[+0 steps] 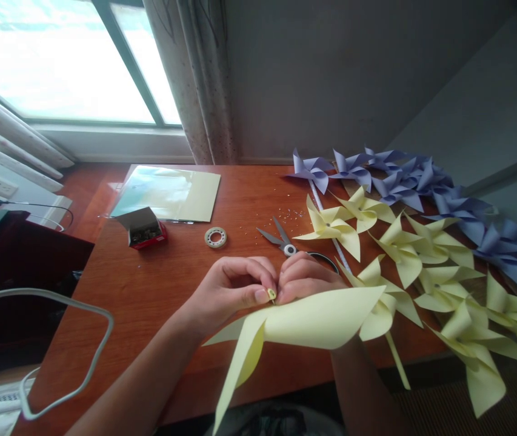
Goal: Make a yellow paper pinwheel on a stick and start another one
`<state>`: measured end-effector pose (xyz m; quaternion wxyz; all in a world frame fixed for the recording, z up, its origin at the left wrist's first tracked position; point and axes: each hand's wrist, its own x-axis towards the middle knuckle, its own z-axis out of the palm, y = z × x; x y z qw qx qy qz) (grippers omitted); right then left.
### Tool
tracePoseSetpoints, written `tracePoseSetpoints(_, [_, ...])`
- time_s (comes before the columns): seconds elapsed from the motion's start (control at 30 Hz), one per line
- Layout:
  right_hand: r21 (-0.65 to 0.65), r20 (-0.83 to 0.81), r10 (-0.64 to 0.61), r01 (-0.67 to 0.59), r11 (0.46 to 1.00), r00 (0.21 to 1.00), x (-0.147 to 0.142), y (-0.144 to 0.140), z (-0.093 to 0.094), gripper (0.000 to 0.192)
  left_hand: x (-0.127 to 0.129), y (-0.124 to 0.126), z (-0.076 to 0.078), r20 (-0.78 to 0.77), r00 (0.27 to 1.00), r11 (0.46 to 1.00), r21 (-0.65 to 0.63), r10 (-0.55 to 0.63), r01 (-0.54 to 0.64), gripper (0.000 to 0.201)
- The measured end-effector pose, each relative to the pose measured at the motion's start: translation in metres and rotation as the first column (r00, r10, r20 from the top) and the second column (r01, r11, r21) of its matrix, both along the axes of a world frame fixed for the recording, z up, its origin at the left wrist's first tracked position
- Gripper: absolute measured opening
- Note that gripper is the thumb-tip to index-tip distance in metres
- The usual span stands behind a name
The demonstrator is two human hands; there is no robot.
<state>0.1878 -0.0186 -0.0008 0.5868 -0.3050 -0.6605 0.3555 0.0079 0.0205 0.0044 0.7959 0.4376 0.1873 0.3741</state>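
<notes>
A pale yellow paper pinwheel [317,321] is held up near the table's front edge, its blades seen from the side. My left hand [235,284] is closed in a pinch on a small yellow piece [271,294] at the pinwheel's centre, with a thin dark pin-like tip just below it. Close against it, my right hand [306,278] is closed at the pinwheel's back, the fingers partly hidden by the blade. Open scissors [280,241] lie just beyond my right hand.
Several yellow pinwheels [331,224] and purple pinwheels [394,188] cover the table's right side. A tape roll [216,237], a small red box [149,237] and a plastic-wrapped paper pack [203,197] lie on the left. Small scraps [292,215] surround the scissors. A white cable [103,339] loops at the left edge.
</notes>
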Motion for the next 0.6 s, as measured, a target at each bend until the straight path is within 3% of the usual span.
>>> tracePoseSetpoints(0.37, [0.004, 0.022, -0.039, 0.039, 0.999, 0.999, -0.0012, -0.0005, -0.0007, 0.01, 0.0007, -0.0018, 0.0007, -0.021, 1.0, 0.999, -0.045, 0.022, -0.023, 0.01])
tracePoseSetpoints(0.6, [0.002, 0.023, -0.037, 0.037, 0.999, 0.999, -0.002, -0.003, -0.001, 0.013, -0.0035, 0.001, 0.0002, -0.016, 0.999, 0.999, -0.019, -0.029, 0.029, 0.005])
